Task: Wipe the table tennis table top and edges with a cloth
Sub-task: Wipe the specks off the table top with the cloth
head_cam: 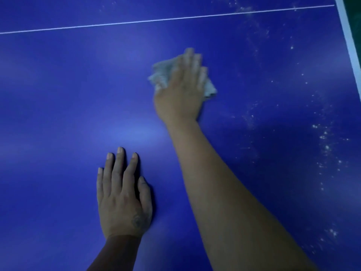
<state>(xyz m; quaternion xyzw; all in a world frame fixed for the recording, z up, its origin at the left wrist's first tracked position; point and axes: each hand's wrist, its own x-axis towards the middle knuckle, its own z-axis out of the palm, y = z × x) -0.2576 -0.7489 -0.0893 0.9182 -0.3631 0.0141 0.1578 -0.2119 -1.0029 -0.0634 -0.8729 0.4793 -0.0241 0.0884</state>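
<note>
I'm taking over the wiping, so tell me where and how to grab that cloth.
Probably the crumpled bunch of the cloth that sticks out left of the right hand, which presses flat on its middle. Come from above on the left: the folds look raised there, while only a small corner shows on the right.

The right grip [181, 89] presses flat, fingers straight, on a crumpled pale cloth [162, 75] on the blue worktop [58, 94]. Nearer the person than the cloth, the left grip [123, 196] rests flat. White specks [324, 137] lie right of the cloth; a thin white line [136, 22] runs beyond it.
</note>
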